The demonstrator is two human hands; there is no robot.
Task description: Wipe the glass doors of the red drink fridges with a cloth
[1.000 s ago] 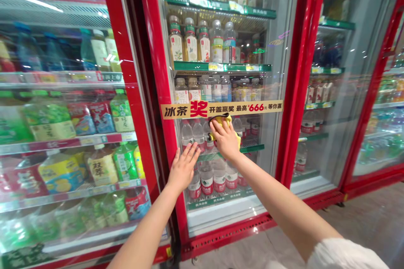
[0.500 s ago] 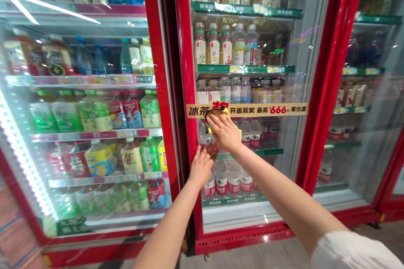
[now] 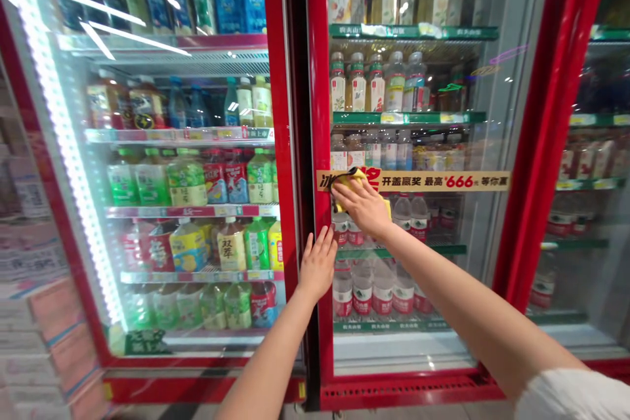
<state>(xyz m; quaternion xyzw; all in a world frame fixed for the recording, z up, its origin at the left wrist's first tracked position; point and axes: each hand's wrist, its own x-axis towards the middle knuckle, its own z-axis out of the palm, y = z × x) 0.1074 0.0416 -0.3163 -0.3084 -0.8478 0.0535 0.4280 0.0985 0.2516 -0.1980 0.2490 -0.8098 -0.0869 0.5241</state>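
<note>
My right hand [image 3: 365, 209] presses a yellow cloth [image 3: 386, 205] with a dark edge flat against the glass door [image 3: 394, 357] of the middle drinks fridge. The cloth lies over the left part of a gold sticker strip [image 3: 445, 181] with black and red lettering. Lower and to the left, my left hand [image 3: 317, 264] rests with its fingers stretched out on the door's red frame [image 3: 319, 111]. It holds nothing. Behind the glass, water bottles [image 3: 382, 292] with red and white labels stand on the lower shelves.
A lit fridge [image 3: 276, 164] full of bottled drinks stands on the left, across a narrow dark gap. Another red-framed fridge [image 3: 556, 164] is at the right. Stacked boxes [image 3: 56, 315] stand at the lower left. Ceiling lights reflect in the glass.
The view has turned left, so the fridges sit further right in it. Against the door, my right hand and the cloth have slid slightly left. My left hand has shifted left onto the red frame.
</note>
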